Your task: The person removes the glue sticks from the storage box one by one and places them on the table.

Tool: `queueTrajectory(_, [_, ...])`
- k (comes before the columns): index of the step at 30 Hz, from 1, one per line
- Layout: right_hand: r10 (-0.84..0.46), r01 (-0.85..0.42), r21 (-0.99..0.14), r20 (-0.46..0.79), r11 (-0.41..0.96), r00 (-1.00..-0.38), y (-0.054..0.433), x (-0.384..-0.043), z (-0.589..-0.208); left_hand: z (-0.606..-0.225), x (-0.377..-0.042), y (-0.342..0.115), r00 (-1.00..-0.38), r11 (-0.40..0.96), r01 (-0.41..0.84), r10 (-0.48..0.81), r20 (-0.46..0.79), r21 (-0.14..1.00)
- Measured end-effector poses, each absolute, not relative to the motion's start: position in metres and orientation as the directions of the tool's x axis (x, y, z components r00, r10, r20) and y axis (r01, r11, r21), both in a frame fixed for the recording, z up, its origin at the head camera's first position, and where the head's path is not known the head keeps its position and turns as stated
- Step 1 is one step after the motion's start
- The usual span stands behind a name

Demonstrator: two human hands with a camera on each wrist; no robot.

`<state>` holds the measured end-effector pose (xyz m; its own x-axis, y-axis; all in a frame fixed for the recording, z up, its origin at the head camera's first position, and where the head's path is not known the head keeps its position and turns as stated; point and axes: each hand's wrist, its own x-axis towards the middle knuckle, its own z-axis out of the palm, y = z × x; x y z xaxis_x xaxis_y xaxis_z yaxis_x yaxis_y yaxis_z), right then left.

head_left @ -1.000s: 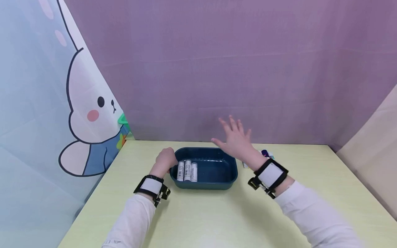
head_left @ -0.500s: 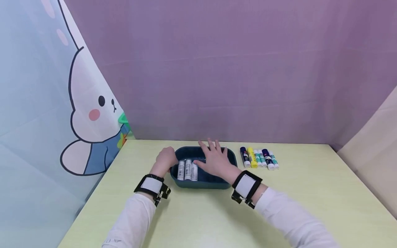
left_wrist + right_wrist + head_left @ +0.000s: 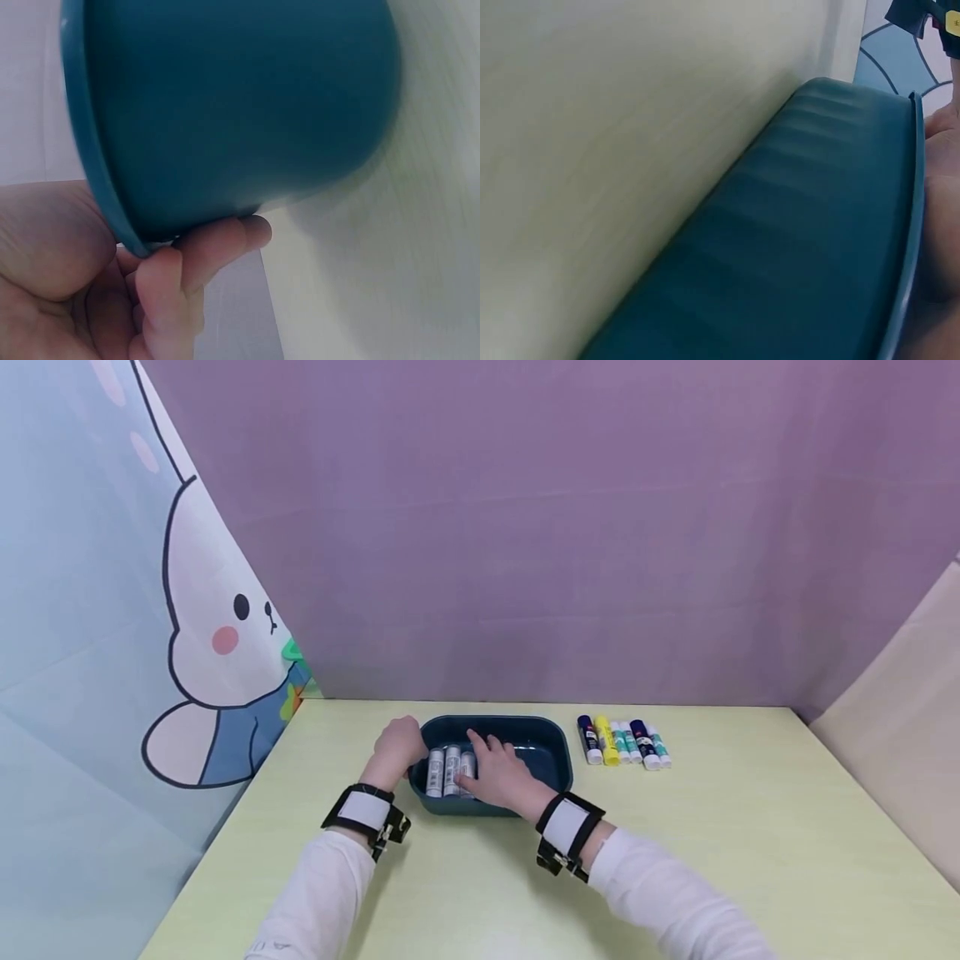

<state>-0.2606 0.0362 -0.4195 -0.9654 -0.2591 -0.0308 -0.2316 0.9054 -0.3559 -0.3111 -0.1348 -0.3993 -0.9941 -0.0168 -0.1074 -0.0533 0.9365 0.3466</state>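
A dark blue-green plastic basin (image 3: 540, 739) stands on the table in the head view, with three white glue sticks (image 3: 452, 770) lying side by side at its left end. My left hand (image 3: 400, 745) grips the basin's left rim; in the left wrist view the fingers (image 3: 217, 244) curl against the outer wall. Over the inside of the basin is my right hand (image 3: 501, 774), its fingers spread and its thumb overlapping the rightmost white stick. In the right wrist view the basin's outer wall (image 3: 780, 225) hides most of that hand.
To the right of the basin lies a row of glue sticks: a dark blue one (image 3: 589, 739), a yellow one (image 3: 607, 740), and several others. A purple cloth (image 3: 555, 568) hangs behind the pale yellow table (image 3: 465, 893).
My right hand has moved left and down from above the basin's right side to the white sticks inside it, uncovering the row on the right. The left hand keeps its hold on the rim.
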Motion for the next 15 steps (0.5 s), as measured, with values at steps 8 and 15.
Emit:
queueTrajectory(8, [-0.230,-0.182,-0.413,-0.070,0.893,-0.971,0.029,-0.268,-0.426,-0.399,-0.310,-0.136,-0.995,0.935,-0.049,-0.017,-0.094,0.351])
queueTrajectory(15, [-0.250,-0.202,-0.411,-0.067,0.889,-0.966,0.026,-0.273,-0.431,-0.399,-0.310,-0.135,-0.995,0.937,-0.044,-0.011,-0.096,0.347])
